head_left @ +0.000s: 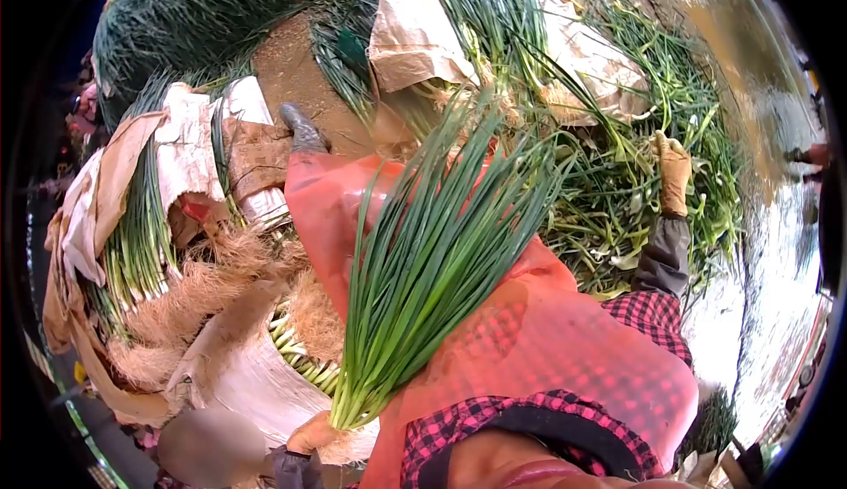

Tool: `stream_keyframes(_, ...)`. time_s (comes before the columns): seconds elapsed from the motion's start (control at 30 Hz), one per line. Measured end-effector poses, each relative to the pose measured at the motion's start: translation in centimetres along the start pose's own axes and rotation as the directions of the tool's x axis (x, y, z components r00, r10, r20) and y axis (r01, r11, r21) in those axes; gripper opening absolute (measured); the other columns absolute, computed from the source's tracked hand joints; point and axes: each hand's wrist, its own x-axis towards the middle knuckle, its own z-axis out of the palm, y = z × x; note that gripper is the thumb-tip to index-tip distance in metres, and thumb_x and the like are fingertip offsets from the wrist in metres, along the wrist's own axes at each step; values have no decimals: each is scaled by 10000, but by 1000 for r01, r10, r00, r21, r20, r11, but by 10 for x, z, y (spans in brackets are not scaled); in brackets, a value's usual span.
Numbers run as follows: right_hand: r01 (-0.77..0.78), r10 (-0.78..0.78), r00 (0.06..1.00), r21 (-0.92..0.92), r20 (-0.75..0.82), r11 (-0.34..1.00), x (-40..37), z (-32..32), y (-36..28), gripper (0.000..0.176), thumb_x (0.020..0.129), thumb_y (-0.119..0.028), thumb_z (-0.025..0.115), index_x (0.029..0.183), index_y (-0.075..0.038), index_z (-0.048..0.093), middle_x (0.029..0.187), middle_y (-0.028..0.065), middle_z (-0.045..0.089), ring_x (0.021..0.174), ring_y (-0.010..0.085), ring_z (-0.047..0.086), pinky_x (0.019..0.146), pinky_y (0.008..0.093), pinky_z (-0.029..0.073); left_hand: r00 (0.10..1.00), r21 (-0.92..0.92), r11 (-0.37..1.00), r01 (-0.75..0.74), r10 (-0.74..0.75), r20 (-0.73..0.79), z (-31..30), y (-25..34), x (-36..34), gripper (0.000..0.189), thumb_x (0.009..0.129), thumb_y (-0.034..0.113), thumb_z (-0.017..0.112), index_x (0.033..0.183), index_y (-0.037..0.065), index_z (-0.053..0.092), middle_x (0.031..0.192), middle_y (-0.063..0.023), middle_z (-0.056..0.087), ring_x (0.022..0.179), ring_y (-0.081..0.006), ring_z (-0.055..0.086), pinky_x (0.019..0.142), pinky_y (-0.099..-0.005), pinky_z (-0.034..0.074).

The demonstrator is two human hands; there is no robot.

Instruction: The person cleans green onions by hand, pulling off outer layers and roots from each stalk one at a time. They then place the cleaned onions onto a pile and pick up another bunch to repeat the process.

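Note:
My left hand (315,433), in a tan glove, is closed round the root end of a large bunch of green onions (423,268). The long green leaves fan up and right across my red plastic apron (609,348). On the right, my right hand (673,171), in a tan glove, is over a heap of loose green leaves (609,216). Its fingers are curled, and what they hold, if anything, is too small to make out.
Wrapped onion bundles with shaggy roots (203,291) lie at the left. A paper-wrapped bundle (419,35) lies at the top. A big leafy pile (185,30) stands at the upper left. Wet ground (750,74) runs along the right.

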Motion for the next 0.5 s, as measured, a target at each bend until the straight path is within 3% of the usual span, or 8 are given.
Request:
stream_keyframes(0.13,186,-165,955,-65,245,980,-63,21,-28,207,881,-105,549,1060,-20,608,920,10,639,746,70,560,650,190,461,1000,128,991,30,-29,-7,3,8,-3,407,739,14,633,1140,14,563,995,-38,610,865,-130,550,739,-281,464)
stream_keyframes(0.17,-87,30,873,95,487,992,-77,24,-22,232,876,-95,548,1095,-29,591,941,13,637,774,85,575,668,201,472,999,206,978,27,-23,-23,6,15,-2,399,741,16,630,1135,17,566,996,-42,614,867,-130,552,740,-281,463)
stream_keyframes(0.2,-382,150,681,172,717,908,-93,29,-17,264,871,-84,547,1129,-38,575,961,17,636,803,100,589,686,212,483,999,282,959,26,-15,-41,11,22,-3,391,744,18,626,1131,21,569,998,-46,618,870,-130,555,741,-281,463)
stream_keyframes(0.27,-476,367,337,-180,867,861,-154,59,-77,378,855,-174,582,1200,-38,506,979,64,626,854,153,615,688,240,497,998,247,969,-15,31,-62,33,53,-9,373,752,38,624,1120,23,574,1000,-53,624,879,-133,559,745,-284,463)
stream_keyframes(0.33,-631,134,113,-33,985,775,-187,104,-53,256,875,-213,529,1054,-31,551,907,42,620,776,155,608,652,269,489,974,423,892,-159,211,-80,58,88,-16,336,777,106,616,1103,33,577,1027,-69,629,913,-145,565,764,-291,462)
stream_keyframes(0.37,89,-134,287,113,948,990,-186,132,-54,215,863,-183,531,1014,-32,556,865,36,612,739,150,597,628,276,481,943,600,753,-272,332,11,71,115,-24,354,800,163,600,1134,52,564,1057,-71,622,951,-155,561,788,-292,454)
stream_keyframes(0.4,759,-487,184,191,854,622,-184,165,-60,174,851,-154,533,974,-34,561,823,30,604,702,146,585,604,282,473,839,755,526,-392,541,59,59,99,-15,411,808,221,568,1178,46,539,993,-69,617,857,-123,549,725,-279,445)
stream_keyframes(0.5,656,-682,308,372,663,657,-150,251,-130,252,734,-163,648,950,-45,594,830,113,620,699,238,578,619,328,469,856,358,841,-406,487,-173,109,168,-75,330,743,184,608,1023,11,586,752,1,538,663,-106,455,570,-238,358)
